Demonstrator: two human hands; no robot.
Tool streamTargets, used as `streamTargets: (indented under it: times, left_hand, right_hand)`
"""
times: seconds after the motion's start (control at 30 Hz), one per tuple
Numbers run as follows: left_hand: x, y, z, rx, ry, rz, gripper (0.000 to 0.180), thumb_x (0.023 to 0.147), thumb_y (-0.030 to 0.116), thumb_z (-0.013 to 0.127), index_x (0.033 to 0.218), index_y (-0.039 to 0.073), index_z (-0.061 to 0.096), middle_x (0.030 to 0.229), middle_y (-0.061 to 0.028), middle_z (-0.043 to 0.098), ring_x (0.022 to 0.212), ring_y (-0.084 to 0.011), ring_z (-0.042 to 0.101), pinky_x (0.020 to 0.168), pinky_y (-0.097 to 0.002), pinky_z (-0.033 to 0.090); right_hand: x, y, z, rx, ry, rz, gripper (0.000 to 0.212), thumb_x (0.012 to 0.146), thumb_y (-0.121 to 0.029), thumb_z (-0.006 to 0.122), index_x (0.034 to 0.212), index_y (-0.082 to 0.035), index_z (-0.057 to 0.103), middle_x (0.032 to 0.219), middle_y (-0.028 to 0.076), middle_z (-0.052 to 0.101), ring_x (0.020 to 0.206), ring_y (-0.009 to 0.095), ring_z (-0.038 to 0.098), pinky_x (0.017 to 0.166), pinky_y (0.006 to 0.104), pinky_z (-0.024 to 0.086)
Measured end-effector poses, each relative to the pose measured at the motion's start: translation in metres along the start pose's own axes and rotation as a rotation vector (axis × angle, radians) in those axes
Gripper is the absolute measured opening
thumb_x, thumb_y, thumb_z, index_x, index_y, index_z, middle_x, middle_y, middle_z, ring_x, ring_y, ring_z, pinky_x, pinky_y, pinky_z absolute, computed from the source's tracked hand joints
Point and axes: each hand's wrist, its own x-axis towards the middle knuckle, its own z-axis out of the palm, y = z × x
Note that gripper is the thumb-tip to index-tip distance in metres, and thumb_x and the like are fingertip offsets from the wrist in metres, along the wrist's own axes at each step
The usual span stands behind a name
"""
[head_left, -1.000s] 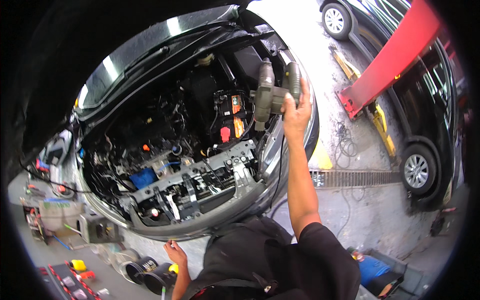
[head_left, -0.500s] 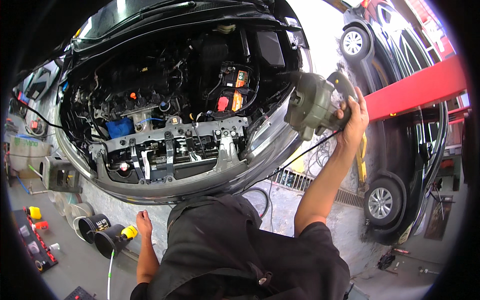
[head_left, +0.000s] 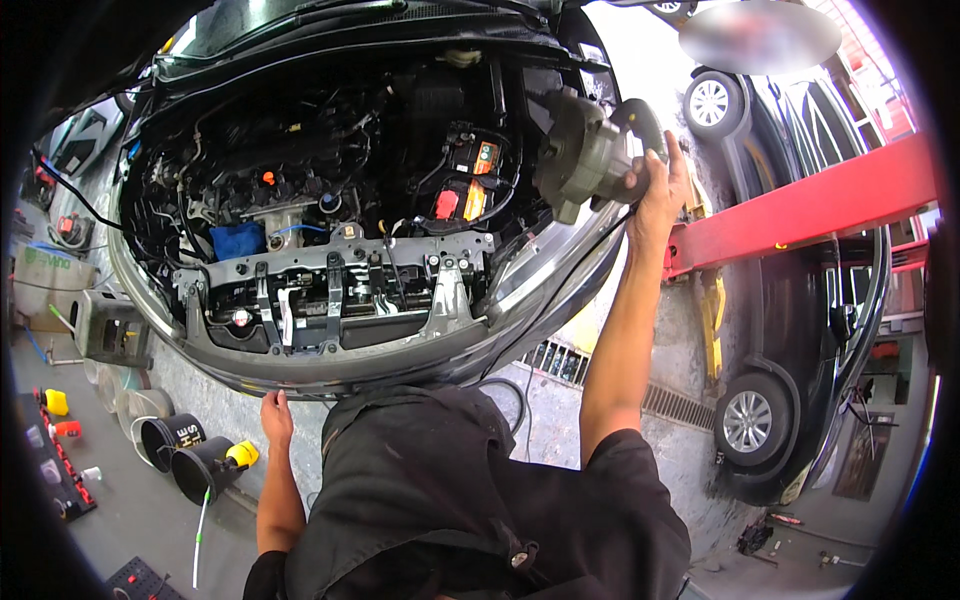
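My right hand, raised over the car's front corner on the right, is wrapped round the loop handle of an olive-green electric blower. Its rounded housing points left over the edge of the engine bay, and a black cord trails down from it. The nozzle end is dark and hard to make out. The battery, with orange label and red terminal cover, lies left of the blower. My left hand hangs low by the front bumper, its fingers curled, nothing visible in them.
A red lift arm reaches in from the right, close to my right forearm. Beyond it stands another dark car. Black buckets stand at lower left, near a grey stool. A floor grate runs below my right arm.
My right hand has carried the blower left and slightly up, nearer the battery. My left hand has risen a little toward the bumper.
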Motion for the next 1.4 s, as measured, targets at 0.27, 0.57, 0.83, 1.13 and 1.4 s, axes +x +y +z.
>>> streamTargets:
  times: [0.27, 0.57, 0.83, 1.13, 1.4]
  left_hand:
    - [-0.029, -0.025, 0.013, -0.048, -0.048, -0.157, 0.037, 0.107, 0.032, 0.058, 0.100, -0.004, 0.069, 0.093, -0.0235, 0.070, 0.086, -0.0396, 0.067, 0.079, -0.0494, 0.051]
    - [-0.023, 0.021, 0.008, 0.046, -0.069, -0.073, 0.038, 0.107, 0.032, 0.058, 0.105, -0.004, 0.069, 0.105, -0.0288, 0.071, 0.100, -0.0495, 0.066, 0.088, -0.0543, 0.050]
    - [-0.011, -0.008, 0.019, -0.029, 0.053, -0.074, 0.039, 0.108, 0.033, 0.056, 0.099, -0.004, 0.068, 0.082, -0.0224, 0.070, 0.077, -0.0396, 0.068, 0.074, -0.0501, 0.050]
    - [-0.008, -0.014, 0.042, -0.054, -0.087, -0.163, 0.040, 0.106, 0.035, 0.057, 0.110, -0.002, 0.071, 0.097, -0.0249, 0.072, 0.092, -0.0434, 0.068, 0.083, -0.0511, 0.052]
    - [-0.012, 0.002, 0.023, -0.149, -0.089, -0.220, 0.042, 0.107, 0.035, 0.057, 0.104, -0.005, 0.070, 0.099, -0.0271, 0.073, 0.093, -0.0465, 0.068, 0.084, -0.0518, 0.051]
  right_hand:
    - [-0.021, -0.031, -0.014, -0.110, 0.000, -0.009, 0.055, 0.103, -0.002, 0.061, 0.155, 0.003, 0.045, 0.082, 0.004, 0.058, 0.067, 0.009, 0.053, 0.057, 0.0237, 0.046]
    - [0.006, 0.005, -0.022, 0.046, -0.020, -0.104, 0.057, 0.105, -0.002, 0.060, 0.158, 0.000, 0.039, 0.093, 0.008, 0.063, 0.074, 0.013, 0.057, 0.063, 0.0278, 0.051]
    - [-0.018, -0.045, -0.033, -0.068, 0.000, 0.047, 0.051, 0.103, -0.002, 0.060, 0.152, 0.002, 0.047, 0.087, 0.005, 0.060, 0.069, 0.009, 0.056, 0.055, 0.0232, 0.049]
    - [-0.035, -0.064, -0.037, -0.064, -0.142, 0.224, 0.053, 0.103, -0.003, 0.059, 0.155, 0.004, 0.046, 0.091, 0.007, 0.060, 0.072, 0.011, 0.057, 0.055, 0.0234, 0.048]
    - [-0.044, -0.080, -0.019, -0.180, -0.184, 0.263, 0.053, 0.103, -0.005, 0.062, 0.154, 0.003, 0.050, 0.092, 0.005, 0.062, 0.073, 0.009, 0.056, 0.057, 0.0233, 0.047]
